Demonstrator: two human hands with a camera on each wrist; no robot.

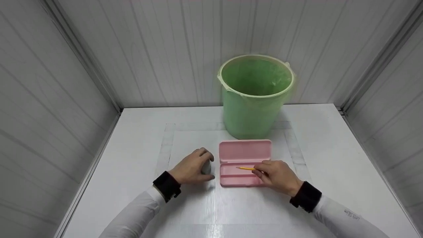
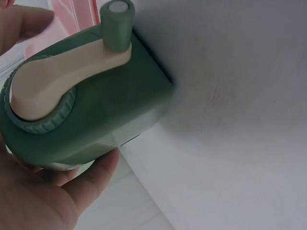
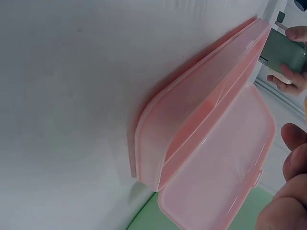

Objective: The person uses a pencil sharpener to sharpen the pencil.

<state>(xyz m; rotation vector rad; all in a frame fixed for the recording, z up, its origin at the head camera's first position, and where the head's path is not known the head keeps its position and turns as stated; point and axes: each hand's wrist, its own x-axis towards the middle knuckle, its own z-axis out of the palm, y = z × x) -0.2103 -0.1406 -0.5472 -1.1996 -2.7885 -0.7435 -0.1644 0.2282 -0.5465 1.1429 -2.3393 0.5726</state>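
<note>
My left hand (image 1: 191, 168) grips a green crank pencil sharpener (image 2: 115, 91), with the thumb on one side and fingers on the other. Its beige crank (image 2: 62, 72) with a green knob shows in the left wrist view. Just to the right, a pink pencil case (image 1: 245, 151) lies with its lid folded back. Over its near half my right hand (image 1: 281, 175) pinches a yellow pencil (image 1: 244, 168), the point facing left toward the sharpener. In the right wrist view, the case's divided tray (image 3: 192, 124) shows no items in the visible part.
A light green bucket (image 1: 251, 115) stands right behind the pencil case. Grey panel walls (image 1: 158, 56) close off the back and both sides of the white table (image 1: 138, 138). Translucent tape strips (image 1: 167, 142) outline a rectangle on the tabletop.
</note>
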